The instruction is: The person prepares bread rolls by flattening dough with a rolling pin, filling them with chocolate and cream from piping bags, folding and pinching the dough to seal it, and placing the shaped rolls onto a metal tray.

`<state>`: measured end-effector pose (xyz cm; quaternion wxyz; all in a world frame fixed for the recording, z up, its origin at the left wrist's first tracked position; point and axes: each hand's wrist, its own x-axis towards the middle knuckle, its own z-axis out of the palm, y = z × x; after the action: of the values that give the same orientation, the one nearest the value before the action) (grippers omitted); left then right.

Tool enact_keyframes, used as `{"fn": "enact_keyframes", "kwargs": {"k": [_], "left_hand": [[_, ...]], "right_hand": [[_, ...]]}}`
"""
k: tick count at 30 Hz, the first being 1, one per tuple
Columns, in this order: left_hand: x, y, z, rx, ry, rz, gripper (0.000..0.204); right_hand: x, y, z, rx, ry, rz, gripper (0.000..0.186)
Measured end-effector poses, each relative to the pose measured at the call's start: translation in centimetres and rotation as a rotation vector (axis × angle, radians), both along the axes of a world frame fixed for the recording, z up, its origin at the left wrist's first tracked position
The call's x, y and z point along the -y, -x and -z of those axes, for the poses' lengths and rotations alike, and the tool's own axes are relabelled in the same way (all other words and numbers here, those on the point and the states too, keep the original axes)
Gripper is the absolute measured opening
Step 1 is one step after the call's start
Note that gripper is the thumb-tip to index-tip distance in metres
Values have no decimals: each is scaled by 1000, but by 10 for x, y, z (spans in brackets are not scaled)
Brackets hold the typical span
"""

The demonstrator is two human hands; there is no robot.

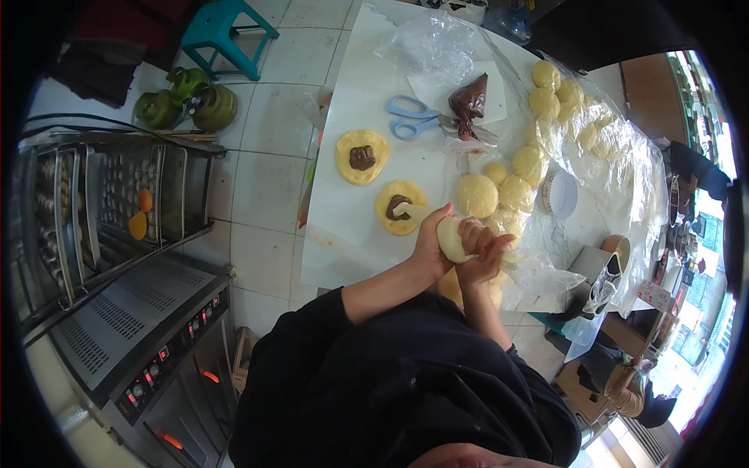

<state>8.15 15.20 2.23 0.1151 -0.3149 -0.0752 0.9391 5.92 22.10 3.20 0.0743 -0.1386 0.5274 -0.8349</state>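
My left hand [429, 246] and my right hand [481, 259] squeeze a piping bag of pale cream [451, 239]. Its tip points onto the chocolate on the lower flattened dough round [413, 220]. Another round [355, 171] with a chocolate dollop lies above it. Blue scissors [409, 113] rest beside a bag of dark chocolate [470, 100] on a white sheet. Several dough balls [477, 195] sit just right of my hands, some under clear plastic.
The marble worktable [335, 249] has a white round tin [560, 195] on its right side. At left stand an oven [133, 320], a tray rack [70, 234], gas cylinders [214, 109] and a teal stool [226, 35]. Another person [624, 394] is at lower right.
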Motion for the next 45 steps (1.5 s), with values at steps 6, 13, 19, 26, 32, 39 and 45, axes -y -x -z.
{"fn": "enact_keyframes", "kwargs": {"k": [6, 13, 19, 26, 32, 39, 45], "left_hand": [[-3, -7, 2, 22, 41, -72, 25], [-7, -3, 9, -22, 41, -73, 24], [-12, -3, 14, -60, 24, -8, 24], [-9, 15, -21, -300, 121, -156, 23], [14, 17, -25, -266, 335, -215, 19], [50, 21, -11, -119, 249, -191, 20], [64, 27, 3, -60, 56, -178, 25]], "right_hand": [[-1, -5, -1, -88, -9, -24, 51], [-1, 0, -4, -24, -7, -33, 50], [-7, 1, -4, -37, -11, 23, 49], [16, 2, -38, 328, 281, 493, 35], [26, 28, -9, 232, 128, 287, 47], [72, 33, -3, -93, 134, -20, 53], [82, 33, 12, -188, 2, -36, 53]]}}
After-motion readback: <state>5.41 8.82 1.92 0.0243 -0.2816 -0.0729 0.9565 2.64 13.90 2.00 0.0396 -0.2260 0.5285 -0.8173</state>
